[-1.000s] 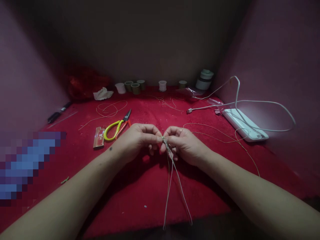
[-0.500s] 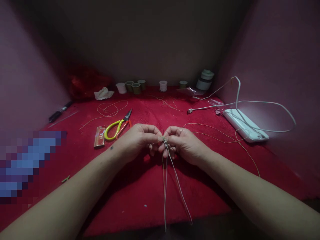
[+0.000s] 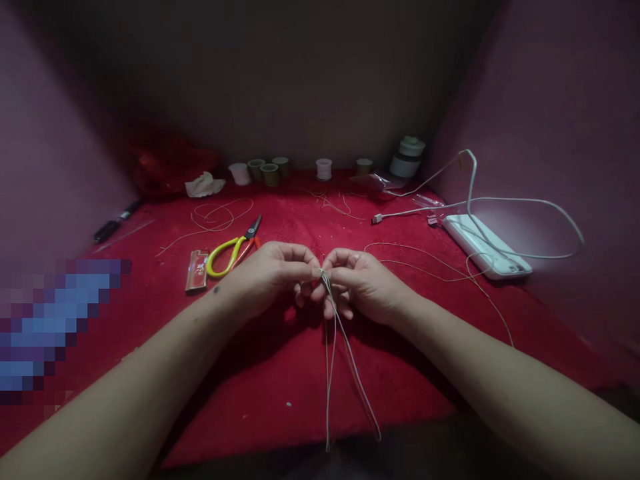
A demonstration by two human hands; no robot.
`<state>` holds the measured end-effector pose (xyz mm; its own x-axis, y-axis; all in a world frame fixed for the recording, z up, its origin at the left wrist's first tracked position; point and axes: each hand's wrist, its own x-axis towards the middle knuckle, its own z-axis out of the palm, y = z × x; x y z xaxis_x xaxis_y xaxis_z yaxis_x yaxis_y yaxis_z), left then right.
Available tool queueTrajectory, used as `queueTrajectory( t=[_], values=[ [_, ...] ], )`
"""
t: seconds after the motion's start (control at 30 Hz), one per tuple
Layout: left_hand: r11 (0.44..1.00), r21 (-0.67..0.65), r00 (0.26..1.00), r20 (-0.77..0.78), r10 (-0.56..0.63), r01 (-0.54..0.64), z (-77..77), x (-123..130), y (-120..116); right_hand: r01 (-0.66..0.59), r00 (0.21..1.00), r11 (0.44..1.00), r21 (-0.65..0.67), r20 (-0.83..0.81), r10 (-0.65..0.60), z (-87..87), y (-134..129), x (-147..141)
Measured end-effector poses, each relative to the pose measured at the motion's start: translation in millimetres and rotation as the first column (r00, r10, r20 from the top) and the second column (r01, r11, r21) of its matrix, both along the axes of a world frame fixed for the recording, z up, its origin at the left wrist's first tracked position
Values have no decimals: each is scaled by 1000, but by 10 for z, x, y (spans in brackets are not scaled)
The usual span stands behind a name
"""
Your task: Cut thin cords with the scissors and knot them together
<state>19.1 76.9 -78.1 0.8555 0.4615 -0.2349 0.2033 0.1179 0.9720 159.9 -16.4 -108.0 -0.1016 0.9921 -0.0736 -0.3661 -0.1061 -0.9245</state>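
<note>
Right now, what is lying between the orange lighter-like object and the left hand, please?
In the head view, the scissors lie on the red cloth there, between the orange lighter-like object and the left hand.

Looks like matt cloth over the bench [image 3: 250, 413], fine smooth thread in the cords [image 3: 328, 417], slick plastic on the scissor handles [image 3: 211, 263], dark metal in the blades [image 3: 255, 226], glossy plastic on the lighter [image 3: 197, 270], wrinkled paper in the tissue [image 3: 205, 186].
</note>
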Motion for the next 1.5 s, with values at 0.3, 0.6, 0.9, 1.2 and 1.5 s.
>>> queueTrajectory(
  t=[0.3,0.6,0.9,1.2,1.5],
  values=[
    [999,3,999,-17,-32,32,40,-6,5,19,1000,1000,3,12,-19,-1,-2,7],
    [996,-38,997,-11,-76,75,1,-19,5,12,1000,1000,-3,22,-12,8,-7,8],
    [992,106,997,-46,-59,64,51,-25,-9,25,998,1000,-11,60,-24,-7,-12,-5],
    [994,99,998,-35,-46,49,76,-21,-32,52,996,999,0,77,-52,14,-11,-12],
    [996,45,997,-12,-78,79,42,-30,-15,69,996,998,-10,62,-68,24,-16,-11]
  ],
)
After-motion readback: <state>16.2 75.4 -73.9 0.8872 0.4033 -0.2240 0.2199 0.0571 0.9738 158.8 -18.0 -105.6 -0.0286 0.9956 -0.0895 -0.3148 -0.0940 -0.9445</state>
